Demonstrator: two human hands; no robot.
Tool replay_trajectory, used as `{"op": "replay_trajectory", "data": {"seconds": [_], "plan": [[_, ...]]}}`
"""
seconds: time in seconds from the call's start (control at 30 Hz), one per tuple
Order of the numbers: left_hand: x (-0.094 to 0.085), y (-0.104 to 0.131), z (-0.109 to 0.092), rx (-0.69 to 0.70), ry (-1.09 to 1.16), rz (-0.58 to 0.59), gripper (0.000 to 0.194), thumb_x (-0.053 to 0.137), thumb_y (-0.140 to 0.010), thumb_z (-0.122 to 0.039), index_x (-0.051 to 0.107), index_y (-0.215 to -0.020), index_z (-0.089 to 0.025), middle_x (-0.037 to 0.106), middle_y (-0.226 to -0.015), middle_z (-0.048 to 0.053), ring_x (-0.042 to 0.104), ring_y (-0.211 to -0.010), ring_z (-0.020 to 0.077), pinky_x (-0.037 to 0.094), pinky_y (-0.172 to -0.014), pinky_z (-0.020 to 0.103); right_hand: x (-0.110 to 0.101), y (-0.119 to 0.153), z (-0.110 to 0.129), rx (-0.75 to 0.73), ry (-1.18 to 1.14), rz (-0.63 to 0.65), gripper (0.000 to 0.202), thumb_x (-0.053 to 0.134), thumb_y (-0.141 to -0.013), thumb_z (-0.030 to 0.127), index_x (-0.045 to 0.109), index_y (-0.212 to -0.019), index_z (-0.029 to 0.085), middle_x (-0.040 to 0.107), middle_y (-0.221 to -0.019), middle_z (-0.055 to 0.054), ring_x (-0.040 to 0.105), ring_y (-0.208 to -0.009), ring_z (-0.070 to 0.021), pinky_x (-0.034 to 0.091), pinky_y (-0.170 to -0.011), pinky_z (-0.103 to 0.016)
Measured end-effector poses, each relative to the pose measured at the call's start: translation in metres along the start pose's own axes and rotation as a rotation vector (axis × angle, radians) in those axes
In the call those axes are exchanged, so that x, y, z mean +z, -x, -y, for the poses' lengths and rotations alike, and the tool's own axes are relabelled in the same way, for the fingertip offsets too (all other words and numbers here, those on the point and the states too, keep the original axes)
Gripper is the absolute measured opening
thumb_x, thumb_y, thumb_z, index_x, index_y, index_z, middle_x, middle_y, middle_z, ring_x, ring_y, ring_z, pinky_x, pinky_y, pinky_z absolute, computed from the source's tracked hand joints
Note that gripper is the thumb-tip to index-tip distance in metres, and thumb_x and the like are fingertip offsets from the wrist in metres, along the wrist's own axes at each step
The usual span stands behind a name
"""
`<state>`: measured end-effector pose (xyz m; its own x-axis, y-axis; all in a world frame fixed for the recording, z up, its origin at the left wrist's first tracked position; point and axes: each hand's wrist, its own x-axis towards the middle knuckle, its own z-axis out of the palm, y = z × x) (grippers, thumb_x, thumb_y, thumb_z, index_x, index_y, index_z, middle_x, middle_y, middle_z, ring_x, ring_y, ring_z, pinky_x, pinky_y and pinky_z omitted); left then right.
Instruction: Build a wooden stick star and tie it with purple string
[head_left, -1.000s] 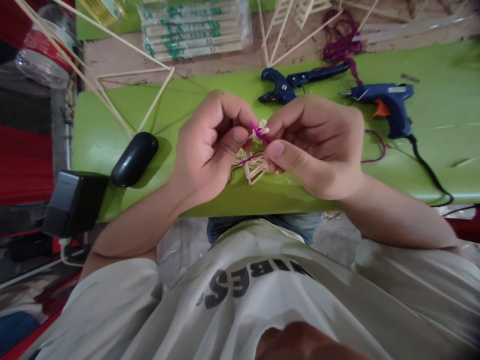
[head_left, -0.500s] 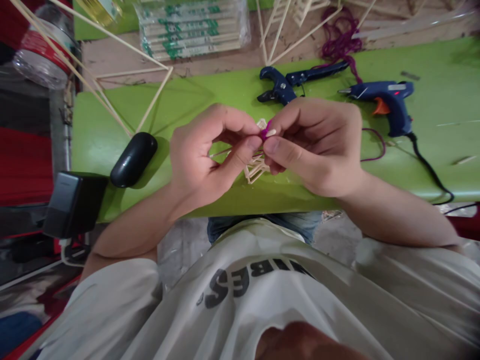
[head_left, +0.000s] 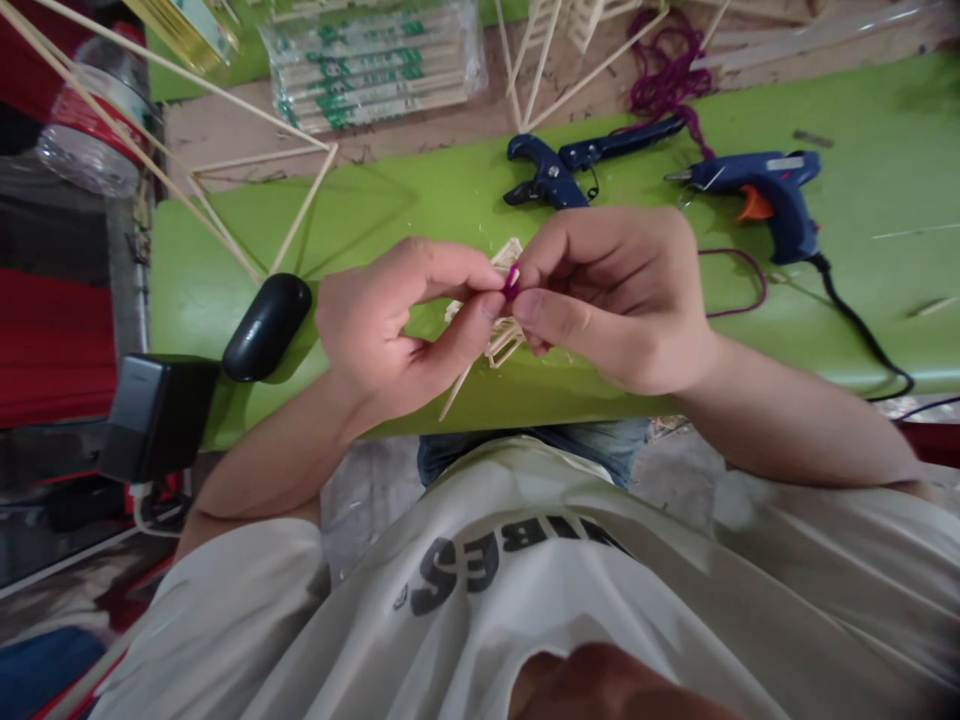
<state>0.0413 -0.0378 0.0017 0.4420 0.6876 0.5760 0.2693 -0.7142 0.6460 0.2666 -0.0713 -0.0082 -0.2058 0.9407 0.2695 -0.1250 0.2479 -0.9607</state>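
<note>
Thumb and forefinger of my left hand [head_left: 405,325] pinch a thin wooden stick [head_left: 454,393], whose lower end shows below the hand. Purple yarn [head_left: 511,284] is looped about the stick's pale tip, between both hands' fingertips. My right hand [head_left: 626,305] is closed too, pinching the yarn at the loop; its other fingers are curled in. Behind and beneath the fingertips lies a small framework of wooden sticks [head_left: 506,348], partly hidden by the hands.
Blue cutters [head_left: 551,172] and a blue glue gun [head_left: 780,190] with a black cord lie beyond my right hand. At left are a black oval case [head_left: 267,327], a black adapter [head_left: 159,415] and a large stick frame [head_left: 304,208]. Packaged sticks [head_left: 375,70] and a yarn heap [head_left: 667,70] lie behind.
Both hands have shifted slightly left and still pinch together. The stick has swung so that its lower end now points down toward me. The yarn loop has turned with it.
</note>
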Motion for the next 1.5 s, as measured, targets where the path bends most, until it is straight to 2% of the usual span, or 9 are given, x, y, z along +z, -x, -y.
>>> {"op": "replay_trajectory", "data": {"seconds": [0.17,0.4,0.57,0.7,0.87,1.07,1.27,1.37,1.5], "plan": [[0.000,0.001,0.005,0.011,0.032,0.007,0.008,0.077,-0.113,-0.033,0.081,-0.110,-0.027,0.085,-0.097,0.000,0.084,-0.086,0.0157,0.072,-0.087,0.027,-0.001,0.001,-0.004,0.000,-0.019,0.041,0.033,0.103,-0.095,0.040,0.076,-0.093,0.023,0.069,-0.078,0.001,0.055,-0.065,-0.0139,0.042,-0.053,-0.031],[0.009,0.004,0.015,0.134,0.003,0.017,0.013,0.071,-0.113,-0.041,0.070,-0.111,-0.029,0.079,-0.090,-0.002,0.078,-0.075,0.0149,0.065,-0.075,0.028,0.005,-0.001,-0.002,-0.002,-0.069,0.021,0.032,0.103,-0.093,0.028,0.073,-0.088,0.019,0.069,-0.073,0.002,0.053,-0.059,-0.0100,0.036,-0.050,-0.028],[0.010,0.007,0.012,0.100,0.018,0.025,0.011,0.062,-0.115,-0.038,0.066,-0.115,-0.029,0.077,-0.092,-0.002,0.073,-0.068,0.0122,0.065,-0.069,0.026,0.006,0.001,-0.005,-0.051,-0.070,0.037,0.028,0.104,-0.089,0.018,0.076,-0.091,0.017,0.070,-0.076,0.002,0.054,-0.061,-0.0093,0.038,-0.052,-0.028],[0.008,0.007,0.009,0.035,0.099,0.040,0.006,0.064,-0.115,-0.036,0.066,-0.116,-0.030,0.075,-0.094,-0.002,0.072,-0.068,0.0137,0.066,-0.069,0.028,0.006,0.000,-0.002,-0.053,-0.048,0.021,0.030,0.104,-0.090,0.020,0.074,-0.087,0.018,0.069,-0.074,0.001,0.054,-0.061,-0.0095,0.039,-0.052,-0.029],[0.009,0.008,0.009,-0.009,0.135,0.031,0.015,0.065,-0.116,-0.047,0.066,-0.114,-0.032,0.071,-0.091,-0.001,0.068,-0.064,0.0143,0.063,-0.062,0.029,0.006,-0.001,-0.003,-0.100,-0.049,0.035,0.023,0.096,-0.092,0.015,0.074,-0.086,0.020,0.069,-0.074,0.002,0.055,-0.062,-0.0108,0.041,-0.055,-0.030],[0.009,0.009,0.008,-0.047,0.078,0.061,0.021,0.062,-0.117,-0.053,0.065,-0.114,-0.032,0.071,-0.092,-0.001,0.067,-0.063,0.0122,0.065,-0.066,0.028,0.005,-0.001,-0.006,-0.143,-0.037,0.010,0.023,0.091,-0.093,0.017,0.072,-0.082,0.021,0.067,-0.072,0.003,0.052,-0.060,-0.0106,0.036,-0.056,-0.031],[0.010,0.006,0.012,0.014,0.119,0.073,0.017,0.069,-0.111,-0.048,0.064,-0.111,-0.031,0.071,-0.085,-0.001,0.064,-0.060,0.0137,0.061,-0.061,0.029,0.004,0.004,-0.006,-0.150,0.078,-0.005,0.019,0.084,-0.092,0.016,0.069,-0.083,0.025,0.063,-0.075,0.002,0.050,-0.063,-0.0139,0.037,-0.061,-0.035],[0.009,0.009,0.013,-0.026,0.091,0.081,0.024,0.067,-0.113,-0.056,0.066,-0.111,-0.032,0.071,-0.085,0.000,0.065,-0.061,0.0149,0.064,-0.064,0.031,0.005,0.005,-0.009,-0.236,0.182,-0.069,0.014,0.083,-0.093,0.023,0.070,-0.090,0.028,0.067,-0.081,0.000,0.054,-0.067,-0.0175,0.039,-0.063,-0.038],[0.007,0.013,0.014,-0.094,0.052,0.098,0.035,0.059,-0.116,-0.067,0.069,-0.116,-0.033,0.071,-0.089,0.001,0.068,-0.064,0.0163,0.067,-0.065,0.033,0.005,0.004,-0.012,-0.495,0.433,-0.173,0.011,0.086,-0.092,0.030,0.077,-0.099,0.032,0.077,-0.092,-0.002,0.067,-0.084,-0.0246,0.055,-0.078,-0.043]]}}
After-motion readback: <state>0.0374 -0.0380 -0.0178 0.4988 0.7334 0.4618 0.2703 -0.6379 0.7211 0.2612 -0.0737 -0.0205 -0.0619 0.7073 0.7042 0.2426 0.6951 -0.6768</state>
